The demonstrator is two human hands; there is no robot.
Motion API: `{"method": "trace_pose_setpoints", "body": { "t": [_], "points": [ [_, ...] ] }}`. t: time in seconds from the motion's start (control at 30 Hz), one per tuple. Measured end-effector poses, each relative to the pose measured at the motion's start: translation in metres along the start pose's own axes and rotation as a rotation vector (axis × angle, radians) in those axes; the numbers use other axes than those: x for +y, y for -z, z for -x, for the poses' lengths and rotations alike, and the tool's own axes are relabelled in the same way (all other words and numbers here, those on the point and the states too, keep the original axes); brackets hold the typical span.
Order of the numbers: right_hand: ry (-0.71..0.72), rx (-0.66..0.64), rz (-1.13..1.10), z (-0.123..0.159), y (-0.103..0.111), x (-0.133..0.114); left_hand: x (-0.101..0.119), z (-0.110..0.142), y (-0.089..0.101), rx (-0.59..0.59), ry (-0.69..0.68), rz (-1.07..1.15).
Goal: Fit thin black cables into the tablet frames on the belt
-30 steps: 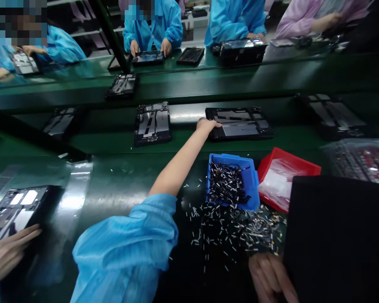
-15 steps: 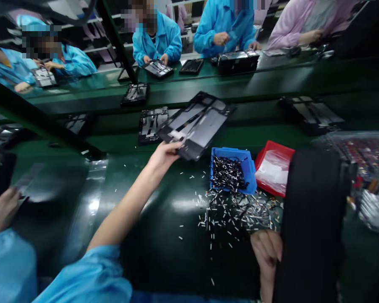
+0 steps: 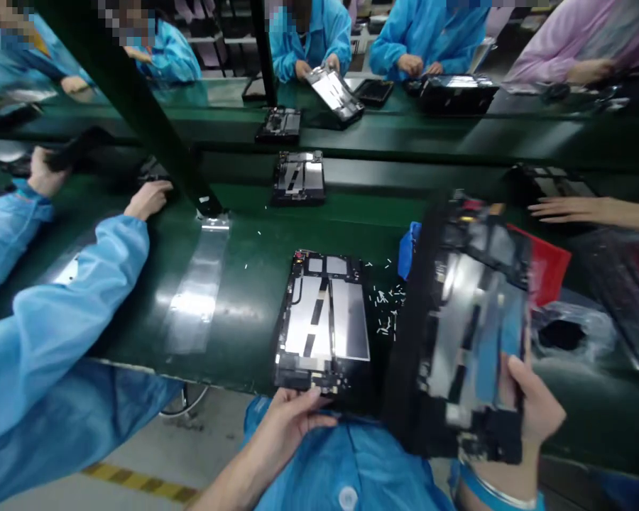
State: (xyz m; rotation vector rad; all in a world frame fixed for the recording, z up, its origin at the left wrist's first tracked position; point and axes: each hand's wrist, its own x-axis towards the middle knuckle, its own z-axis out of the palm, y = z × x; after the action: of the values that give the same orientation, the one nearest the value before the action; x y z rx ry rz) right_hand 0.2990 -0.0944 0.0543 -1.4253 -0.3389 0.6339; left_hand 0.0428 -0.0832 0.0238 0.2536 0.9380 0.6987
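Observation:
My left hand (image 3: 301, 419) is closed on the bottom edge of an opened tablet (image 3: 346, 319), its silver battery panels and black ribbon cable facing up. That tablet lies at the near edge of the green table. My right hand (image 3: 535, 408) grips the right side of what looks like a thick stack of opened tablets (image 3: 463, 341), tilted up and blurred by motion. The stack hides most of a blue bin (image 3: 406, 252) and part of a red bin (image 3: 551, 266). Small white strips (image 3: 386, 309) lie scattered between the left tablet and the stack.
Further opened tablets (image 3: 299, 181) sit along the line. A co-worker's sleeved arms (image 3: 85, 270) reach in at left; another person's hand (image 3: 569, 209) comes in from the right. A slanted green post (image 3: 154, 135) stands at left. Plastic packaging (image 3: 575, 330) lies at right.
My left hand has drawn its tablet back from the line to the near table edge. My right hand has turned the stack so its inner face shows, and moved it left, over the bins.

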Motion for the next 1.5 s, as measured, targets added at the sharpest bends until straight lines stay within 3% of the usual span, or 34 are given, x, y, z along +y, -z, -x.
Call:
{"method": "trace_pose_setpoints", "body": {
  "t": [0.07,0.17,0.23,0.3,0.33,0.4,0.47,0.53,0.6,0.7,0.83,1.07,1.2,1.33,1.5],
  "points": [
    [-0.103,-0.034,0.011,0.018,-0.022,-0.011,-0.005,0.000,0.006,-0.091,0.101,-0.012],
    [-0.069,-0.237,0.073,0.031,-0.049,-0.011,0.001,0.008,0.019,-0.229,0.222,-0.139],
    [-0.057,-0.355,0.120,0.033,-0.061,0.000,0.017,0.020,0.028,-0.401,0.268,-0.345],
    [-0.057,-0.436,0.145,0.032,-0.069,0.016,0.039,0.034,0.036,-0.606,0.184,-0.551],
    [-0.050,-0.470,0.156,0.032,-0.071,0.023,0.050,0.039,0.039,-0.665,0.074,-0.586],
    [-0.014,-0.523,0.223,0.031,-0.072,0.033,0.067,0.040,0.044,-0.573,-0.297,-0.492],
    [0.092,-0.509,0.409,0.030,-0.068,0.038,0.075,0.027,0.045,-0.282,-0.684,-0.357],
    [0.274,-0.417,0.676,0.029,-0.062,0.039,0.076,0.001,0.043,-0.024,-0.883,-0.319],
    [0.430,-0.332,0.883,0.029,-0.056,0.041,0.072,-0.026,0.038,0.061,-0.858,-0.364],
    [0.444,-0.428,0.915,0.032,-0.051,0.047,0.061,-0.050,0.028,0.024,-0.751,-0.430],
    [0.351,-0.565,0.840,0.041,-0.046,0.049,0.046,-0.041,0.014,0.019,-0.677,-0.572],
    [0.335,-0.572,0.824,0.044,-0.023,0.037,0.020,-0.019,-0.002,0.127,-0.627,-0.593],
    [0.391,-0.588,0.794,0.035,-0.014,0.039,0.022,-0.024,-0.013,0.226,-0.588,-0.501],
    [0.494,-0.606,0.870,0.019,-0.001,0.041,0.029,-0.029,-0.022,0.252,-0.623,-0.463],
    [0.593,-0.471,0.987,0.005,0.022,0.035,0.032,-0.035,-0.029,0.232,-0.636,-0.489]
  ]
}}
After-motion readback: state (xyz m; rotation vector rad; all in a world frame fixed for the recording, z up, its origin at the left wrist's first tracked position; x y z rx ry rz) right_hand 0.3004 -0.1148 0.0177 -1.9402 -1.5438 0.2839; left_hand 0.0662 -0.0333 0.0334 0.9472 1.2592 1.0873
